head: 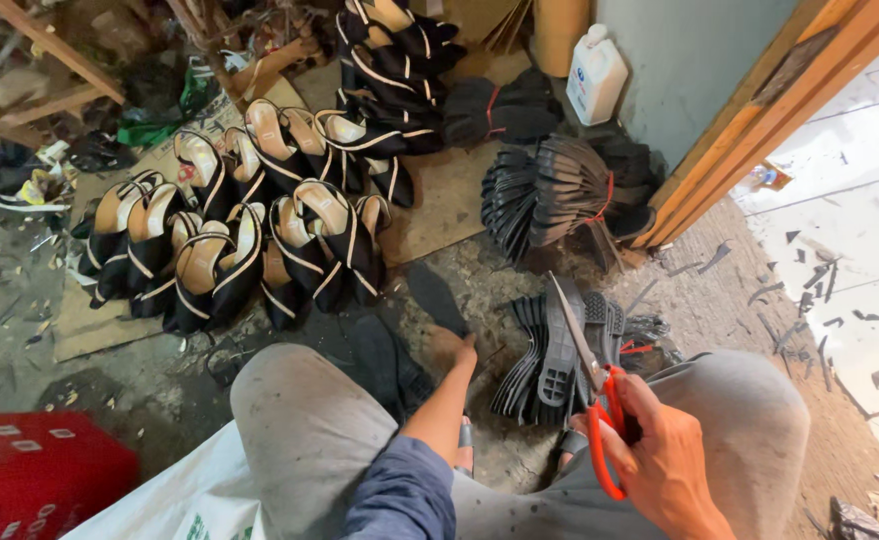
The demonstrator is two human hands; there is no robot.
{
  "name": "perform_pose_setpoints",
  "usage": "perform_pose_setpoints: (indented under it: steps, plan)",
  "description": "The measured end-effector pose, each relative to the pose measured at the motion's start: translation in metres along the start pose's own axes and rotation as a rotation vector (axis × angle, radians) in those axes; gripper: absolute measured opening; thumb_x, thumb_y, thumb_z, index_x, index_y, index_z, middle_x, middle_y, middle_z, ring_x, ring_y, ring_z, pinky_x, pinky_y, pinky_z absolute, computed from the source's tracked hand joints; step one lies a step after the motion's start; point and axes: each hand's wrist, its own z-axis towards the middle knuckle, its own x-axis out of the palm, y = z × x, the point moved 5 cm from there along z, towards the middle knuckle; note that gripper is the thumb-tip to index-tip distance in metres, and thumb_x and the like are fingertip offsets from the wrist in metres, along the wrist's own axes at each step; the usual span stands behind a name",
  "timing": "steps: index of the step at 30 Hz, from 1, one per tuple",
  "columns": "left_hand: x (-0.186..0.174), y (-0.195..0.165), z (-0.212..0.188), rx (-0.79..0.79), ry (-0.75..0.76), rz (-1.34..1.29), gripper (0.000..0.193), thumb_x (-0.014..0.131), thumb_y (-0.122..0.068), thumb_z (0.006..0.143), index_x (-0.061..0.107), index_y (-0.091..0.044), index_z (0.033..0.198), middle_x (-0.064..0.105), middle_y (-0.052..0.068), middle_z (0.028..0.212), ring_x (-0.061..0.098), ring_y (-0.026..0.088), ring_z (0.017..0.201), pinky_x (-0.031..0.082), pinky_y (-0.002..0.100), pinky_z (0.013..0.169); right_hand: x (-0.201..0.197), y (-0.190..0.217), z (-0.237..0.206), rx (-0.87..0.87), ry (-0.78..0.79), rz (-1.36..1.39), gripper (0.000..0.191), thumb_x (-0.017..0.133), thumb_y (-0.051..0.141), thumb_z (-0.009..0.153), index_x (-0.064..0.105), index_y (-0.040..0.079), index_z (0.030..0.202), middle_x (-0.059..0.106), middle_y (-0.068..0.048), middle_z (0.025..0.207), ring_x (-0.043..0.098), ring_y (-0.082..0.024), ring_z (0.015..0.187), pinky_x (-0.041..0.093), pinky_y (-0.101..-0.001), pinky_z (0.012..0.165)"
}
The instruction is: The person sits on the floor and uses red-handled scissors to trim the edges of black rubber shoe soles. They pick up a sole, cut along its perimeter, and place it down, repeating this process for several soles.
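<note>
Right hand (659, 455), lower right of frame, closed around the red handles of a pair of scissors (589, 385); blades point up and left, over a fanned stack of black shoe soles (549, 350) lying on the floor at centre right. Left hand (451, 350), centre of frame, reaches down between the knees to a single black sole (434, 297) on the floor; fingers are at its lower end, grip itself hidden, so cannot tell if it's closed on it or just touching. Grey shorts (309, 420) over both knees, blue sleeve (399, 495) at bottom centre.

Upper centre right: a second bundle of black soles (544, 195) tied with a red band. Left and centre: a heap of black heeled sandals (249, 230) with tan insoles and pale trim, partly on cardboard (444, 205). More sandals stacked at top centre. White plastic jug (596, 75) at top right against a wall. Red crate (34, 470) lower left. Black offcuts scattered on the pale floor (849, 250) at right.
</note>
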Motion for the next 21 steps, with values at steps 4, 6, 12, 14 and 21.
perform_pose_setpoints:
  steps: [4, 6, 12, 14, 21]
  plan:
    - [0.005, -0.011, 0.004, -0.089, 0.192, -0.59, 0.036, 0.072, -0.028, 0.095, 0.066, 0.001, 0.117, 0.069, 0.025, 0.125, 0.066, 0.041, 0.109, 0.053, 0.054, 0.088, 0.007, -0.008, 0.005, 0.122, 0.06, 0.072, 0.036, 0.08, 0.021, 0.076, 0.064, 0.007, 0.105, 0.061, -0.009, 0.061, 0.057, -0.02, 0.048, 0.048, -0.031, 0.052]
    - [0.007, -0.027, 0.0, -0.169, 0.264, -0.967, 0.033, 0.069, -0.024, 0.103, 0.06, -0.005, 0.128, 0.058, 0.012, 0.121, 0.055, 0.032, 0.105, 0.047, 0.052, 0.089, 0.006, -0.011, 0.004, 0.121, 0.069, 0.117, 0.03, 0.078, 0.019, 0.08, 0.063, 0.006, 0.103, 0.059, -0.01, 0.061, 0.055, -0.019, 0.049, 0.048, -0.0304, 0.052]
    - [-0.037, -0.051, -0.042, 0.383, 0.29, -1.595, 0.013, 0.071, -0.011, 0.1, 0.062, -0.001, 0.103, 0.063, 0.002, 0.096, 0.056, 0.013, 0.085, 0.047, 0.033, 0.078, 0.003, -0.026, -0.001, 0.109, 0.056, 0.29, 0.023, 0.07, 0.015, 0.087, 0.063, 0.003, 0.105, 0.069, -0.003, 0.065, 0.058, -0.006, 0.056, 0.048, -0.0239, 0.054]
    - [-0.052, -0.04, -0.061, 0.415, 0.399, -1.599, 0.017, 0.07, -0.008, 0.096, 0.063, 0.0, 0.11, 0.065, 0.003, 0.1, 0.059, 0.013, 0.088, 0.048, 0.031, 0.08, 0.002, -0.035, -0.006, 0.222, 0.07, 0.31, 0.024, 0.071, 0.015, 0.087, 0.066, 0.002, 0.107, 0.066, -0.004, 0.065, 0.054, -0.006, 0.057, 0.046, -0.025, 0.054]
    - [-0.097, 0.001, -0.107, 0.714, 0.476, -1.358, 0.061, 0.076, -0.004, 0.088, 0.039, -0.002, 0.138, 0.057, 0.007, 0.119, 0.06, 0.013, 0.107, 0.052, 0.029, 0.097, 0.013, -0.036, -0.012, 0.486, 0.1, 0.547, 0.021, 0.069, 0.017, 0.092, 0.071, 0.003, 0.108, 0.058, -0.002, 0.065, 0.043, -0.008, 0.052, 0.034, -0.0258, 0.047]
